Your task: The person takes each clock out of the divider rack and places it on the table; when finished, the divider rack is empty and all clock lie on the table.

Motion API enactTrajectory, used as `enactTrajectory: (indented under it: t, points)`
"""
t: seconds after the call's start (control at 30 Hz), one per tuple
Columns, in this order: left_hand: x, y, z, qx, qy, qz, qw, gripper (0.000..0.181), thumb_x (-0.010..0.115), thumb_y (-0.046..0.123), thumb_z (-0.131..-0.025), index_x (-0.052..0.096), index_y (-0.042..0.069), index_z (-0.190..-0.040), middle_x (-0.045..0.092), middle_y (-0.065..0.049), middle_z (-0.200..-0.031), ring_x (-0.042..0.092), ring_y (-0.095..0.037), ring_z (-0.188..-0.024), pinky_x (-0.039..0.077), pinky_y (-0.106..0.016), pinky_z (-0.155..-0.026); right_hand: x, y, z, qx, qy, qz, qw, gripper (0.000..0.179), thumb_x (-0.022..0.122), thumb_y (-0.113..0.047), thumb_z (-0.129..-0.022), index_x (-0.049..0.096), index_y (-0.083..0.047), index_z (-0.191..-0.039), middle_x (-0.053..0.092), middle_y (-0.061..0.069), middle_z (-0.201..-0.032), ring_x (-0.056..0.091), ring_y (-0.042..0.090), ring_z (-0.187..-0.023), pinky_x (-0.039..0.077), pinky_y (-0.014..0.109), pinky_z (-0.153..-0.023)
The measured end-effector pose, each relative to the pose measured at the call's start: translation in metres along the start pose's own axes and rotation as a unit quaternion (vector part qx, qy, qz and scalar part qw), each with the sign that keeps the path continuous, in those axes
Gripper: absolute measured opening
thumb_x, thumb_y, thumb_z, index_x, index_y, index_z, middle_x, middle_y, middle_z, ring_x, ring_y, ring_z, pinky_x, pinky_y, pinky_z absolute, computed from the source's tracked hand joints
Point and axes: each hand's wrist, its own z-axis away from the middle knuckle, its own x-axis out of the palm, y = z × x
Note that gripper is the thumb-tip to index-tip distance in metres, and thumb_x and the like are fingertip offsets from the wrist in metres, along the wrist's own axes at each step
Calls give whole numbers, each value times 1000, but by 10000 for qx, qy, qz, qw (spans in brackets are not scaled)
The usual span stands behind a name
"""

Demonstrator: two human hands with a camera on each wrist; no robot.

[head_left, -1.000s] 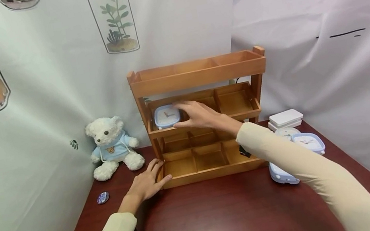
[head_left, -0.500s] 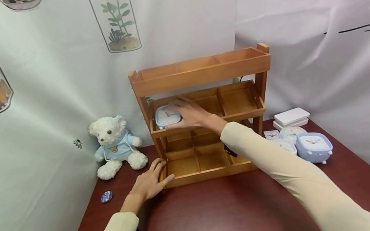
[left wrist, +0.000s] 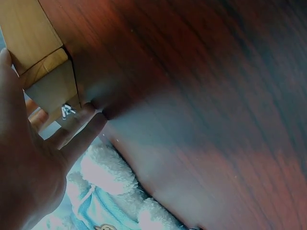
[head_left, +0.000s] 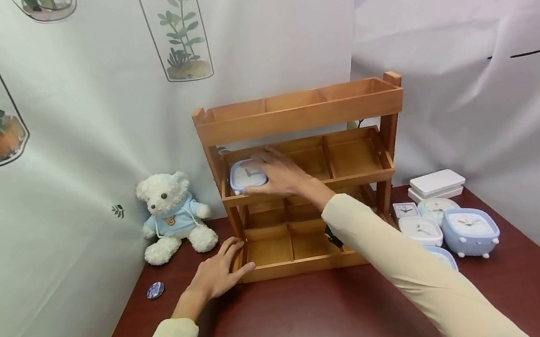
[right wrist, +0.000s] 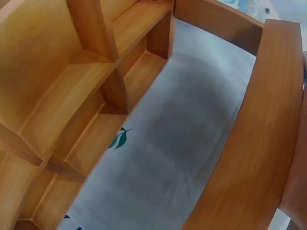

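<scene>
A light-blue alarm clock [head_left: 246, 177] stands in the left compartment of the wooden shelf's [head_left: 299, 119] middle tier, its white face toward me. My right hand [head_left: 279, 174] grips it from the right, thumb at the lower edge and fingers over the upper right of the face, hiding part of it. At the shelf's lower left corner, my left hand [head_left: 214, 270] rests with spread fingers against the side panel and its thumb along the front. In the left wrist view, the left hand's fingers [left wrist: 79, 136] lie nearly straight beside the wood. The right wrist view does not show the clock.
Several clocks, one of them a blue clock [head_left: 470, 230], stand to the right of the shelf, with stacked white boxes [head_left: 436, 183] behind. A white teddy bear [head_left: 170, 215] sits at left, near a small round badge [head_left: 155, 290]. Fabric walls enclose the dark red table [head_left: 296, 325].
My right hand has closed in over the clock's right side, and the clock has turned slightly. My right forearm has swung left, uncovering more clocks. The left hand stays put.
</scene>
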Motion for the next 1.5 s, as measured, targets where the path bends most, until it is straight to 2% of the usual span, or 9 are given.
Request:
enactTrajectory:
  t: [0.13, 0.27, 0.5, 0.67, 0.9, 1.17, 1.5]
  points:
    - [5, -1, 8, -57, 42, 42, 10000, 82, 49, 76, -96, 47, 22, -158, 35, -4, -165, 69, -41, -106, 49, -63, -92, 5, -6, 5, 137, -63, -18, 9999, 73, 64, -68, -93, 55, -24, -151, 51, 9, -153, 40, 27, -147, 11, 48, -127]
    - [13, 0, 17, -98, -50, 154, 9998, 82, 51, 76, -95, 48, 22, -157, 37, -5, -165, 70, -40, -105, 50, -62, -92, 12, -12, 13, 267, -268, 28, 9993, 75, 62, -70, -93, 54, -25, -152, 50, 9, -154, 39, 27, -148, 11, 47, -127]
    - [25, 2, 27, -268, 98, 314, 9991, 78, 57, 72, -95, 52, 23, -154, 41, -2, -162, 71, -37, -103, 50, -62, -91, 19, -19, 18, 213, -316, 53, 9993, 73, 59, -70, -95, 54, -25, -152, 51, 8, -152, 41, 26, -147, 12, 46, -127]
    - [31, 7, 29, -353, -94, 480, 9982, 78, 58, 71, -94, 50, 24, -156, 39, -2, -164, 69, -39, -108, 49, -62, -92, 19, -19, 24, 256, -529, 140, 9982, 74, 58, -70, -96, 53, -24, -153, 51, 7, -152, 41, 25, -147, 10, 44, -127]
    - [26, 11, 24, -443, 36, 525, 9976, 82, 57, 76, -92, 50, 25, -156, 37, -2, -165, 68, -39, -111, 48, -64, -93, 12, -17, 21, 299, -458, 169, 9984, 74, 56, -71, -96, 52, -24, -154, 49, 6, -154, 39, 24, -148, 8, 43, -127]
    - [15, 7, 17, -451, 188, 394, 9980, 83, 58, 77, -91, 51, 26, -156, 38, -2, -165, 67, -40, -116, 47, -64, -95, 5, -14, 13, 325, -411, 107, 9986, 74, 57, -69, -97, 50, -24, -155, 48, 5, -155, 38, 23, -149, 7, 43, -127]
    - [4, 10, 12, -418, 208, 369, 9982, 83, 57, 77, -91, 51, 24, -156, 37, -4, -165, 66, -41, -116, 47, -65, -94, -3, -10, 8, 295, -327, -29, 9990, 76, 58, -68, -97, 47, -21, -157, 49, 6, -154, 38, 24, -148, 7, 45, -127]
